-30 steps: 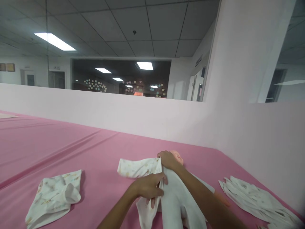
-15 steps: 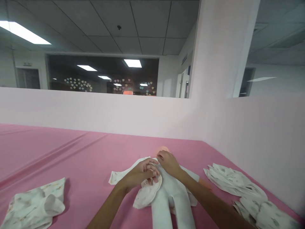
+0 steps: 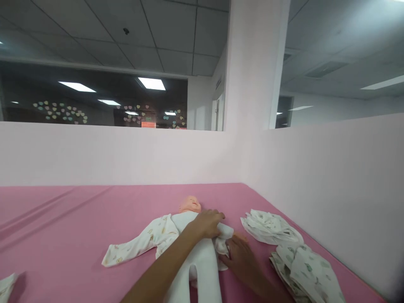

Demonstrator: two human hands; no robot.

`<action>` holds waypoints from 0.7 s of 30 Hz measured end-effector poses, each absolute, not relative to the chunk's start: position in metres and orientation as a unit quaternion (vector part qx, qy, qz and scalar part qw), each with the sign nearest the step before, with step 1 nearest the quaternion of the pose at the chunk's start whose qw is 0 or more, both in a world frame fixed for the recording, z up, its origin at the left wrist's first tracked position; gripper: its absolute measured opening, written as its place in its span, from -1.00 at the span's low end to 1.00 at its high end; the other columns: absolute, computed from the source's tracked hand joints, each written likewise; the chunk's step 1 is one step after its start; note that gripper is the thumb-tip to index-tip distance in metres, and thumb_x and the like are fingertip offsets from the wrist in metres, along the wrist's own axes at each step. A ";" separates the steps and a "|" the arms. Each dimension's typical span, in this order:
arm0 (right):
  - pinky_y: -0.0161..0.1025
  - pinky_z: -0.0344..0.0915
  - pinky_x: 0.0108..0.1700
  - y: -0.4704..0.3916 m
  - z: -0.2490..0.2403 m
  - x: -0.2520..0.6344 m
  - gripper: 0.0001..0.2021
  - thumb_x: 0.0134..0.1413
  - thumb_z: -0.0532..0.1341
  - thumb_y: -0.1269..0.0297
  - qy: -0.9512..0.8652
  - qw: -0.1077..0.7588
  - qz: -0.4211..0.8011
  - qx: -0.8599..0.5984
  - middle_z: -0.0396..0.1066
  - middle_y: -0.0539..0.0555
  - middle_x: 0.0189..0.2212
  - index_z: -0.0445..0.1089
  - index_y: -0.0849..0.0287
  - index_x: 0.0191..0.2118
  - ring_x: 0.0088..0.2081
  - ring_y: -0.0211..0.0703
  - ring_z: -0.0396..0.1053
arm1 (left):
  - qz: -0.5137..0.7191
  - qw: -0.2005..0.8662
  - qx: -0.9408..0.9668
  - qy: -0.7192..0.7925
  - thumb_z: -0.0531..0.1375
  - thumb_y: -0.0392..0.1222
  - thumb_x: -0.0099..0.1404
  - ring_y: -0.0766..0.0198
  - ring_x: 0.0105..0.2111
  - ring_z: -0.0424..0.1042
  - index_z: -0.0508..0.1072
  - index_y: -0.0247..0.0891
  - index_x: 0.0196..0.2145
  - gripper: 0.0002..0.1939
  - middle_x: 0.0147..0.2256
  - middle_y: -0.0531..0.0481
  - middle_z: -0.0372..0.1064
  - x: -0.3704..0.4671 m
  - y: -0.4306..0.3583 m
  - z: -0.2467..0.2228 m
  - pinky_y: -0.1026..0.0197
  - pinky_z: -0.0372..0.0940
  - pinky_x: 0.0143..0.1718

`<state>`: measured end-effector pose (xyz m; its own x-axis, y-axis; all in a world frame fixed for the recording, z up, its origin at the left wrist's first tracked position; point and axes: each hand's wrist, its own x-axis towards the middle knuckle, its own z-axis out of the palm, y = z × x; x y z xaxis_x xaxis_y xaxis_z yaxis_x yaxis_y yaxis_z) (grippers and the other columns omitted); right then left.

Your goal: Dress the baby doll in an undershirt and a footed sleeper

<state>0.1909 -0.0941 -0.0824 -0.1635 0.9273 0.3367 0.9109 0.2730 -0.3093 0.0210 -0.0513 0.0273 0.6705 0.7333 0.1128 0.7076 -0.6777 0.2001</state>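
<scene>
A baby doll [image 3: 191, 204] lies on its back in a plain white suit [image 3: 202, 263]. A white baby top [image 3: 160, 229] with a small print is around its arm on the left side, that sleeve stretched out. My left hand [image 3: 208, 223] reaches across the doll's chest, its fingers bent over the white-covered arm on the right side. My right hand [image 3: 243, 259] is by the end of that arm, thumb and fingers closed on bunched cloth of the top. Part of the doll's bare hand shows just above my right hand. The cloth under my left palm is hidden.
Two piles of printed white baby clothes, a farther pile [image 3: 269, 227] and a nearer pile [image 3: 309, 269], lie to the right. Another printed garment [image 3: 6, 286] shows at the left edge. White walls [image 3: 126, 155] border the pink padded surface [image 3: 78, 219] behind and to the right.
My view has turned right. Both hands have moved from the doll's neck and chest to its arm on the right side. The printed sleeve on the left now lies in full view.
</scene>
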 end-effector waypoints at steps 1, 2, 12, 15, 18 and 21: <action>-0.14 0.15 -0.06 -0.092 -0.082 0.186 -0.86 0.05 0.14 0.25 -0.761 0.236 0.008 -0.604 0.45 0.16 -0.21 0.41 0.16 -0.31 -0.10 0.06 0.37 | 0.068 0.068 0.910 0.402 0.22 -0.15 0.12 -0.09 0.10 0.31 0.30 -0.21 0.17 -0.37 0.14 -0.22 0.30 0.034 -0.041 0.023 -0.04 0.20 0.08; -0.16 0.15 -0.07 -0.089 -0.080 0.184 -0.85 0.08 0.11 0.28 -0.756 0.244 0.006 -0.608 0.46 0.17 -0.23 0.41 0.16 -0.32 -0.12 0.05 0.38 | 0.049 0.068 0.907 0.413 0.26 -0.12 0.08 -0.13 0.07 0.33 0.31 -0.21 0.16 -0.34 0.12 -0.25 0.32 0.044 -0.032 0.018 -0.07 0.23 0.05; -0.27 0.01 -0.43 -0.064 -0.042 0.257 -0.71 0.13 -0.09 0.25 -0.584 0.397 0.043 -0.707 0.20 0.01 -0.60 -0.01 0.09 -0.61 -0.48 -0.18 0.19 | 0.070 0.068 0.886 0.453 0.14 -0.01 0.22 -0.09 0.03 0.35 0.36 -0.17 0.04 -0.56 0.04 -0.20 0.37 0.016 -0.010 0.016 -0.02 0.21 -0.02; -0.26 0.02 -0.45 -0.072 -0.033 0.285 -0.71 0.12 -0.11 0.19 -0.539 0.439 0.057 -0.716 0.12 -0.02 -0.62 -0.07 0.08 -0.60 -0.49 -0.18 0.15 | 0.107 0.088 0.886 0.443 0.09 0.01 0.27 0.00 -0.02 0.38 0.36 -0.15 0.02 -0.60 0.02 -0.12 0.39 -0.005 -0.017 0.028 0.08 0.19 -0.03; -0.26 0.05 -0.47 -0.082 -0.037 0.294 -0.71 0.12 -0.15 0.17 -0.529 0.455 0.091 -0.711 0.11 -0.02 -0.63 -0.06 0.07 -0.59 -0.52 -0.19 0.14 | 0.138 0.114 0.883 0.433 0.06 0.03 0.30 0.07 -0.10 0.41 0.38 -0.14 -0.03 -0.64 -0.04 -0.07 0.41 -0.015 -0.024 0.032 0.15 0.20 -0.09; -0.27 0.14 -0.44 -0.095 -0.048 0.282 -0.66 0.12 -0.09 0.11 -0.570 0.435 0.145 -0.681 0.20 -0.01 -0.64 0.06 0.09 -0.62 -0.52 -0.18 0.21 | 0.158 0.136 0.879 0.429 0.07 0.06 0.29 0.10 -0.14 0.41 0.37 -0.13 -0.03 -0.63 -0.08 -0.04 0.43 -0.016 -0.026 0.030 0.17 0.21 -0.14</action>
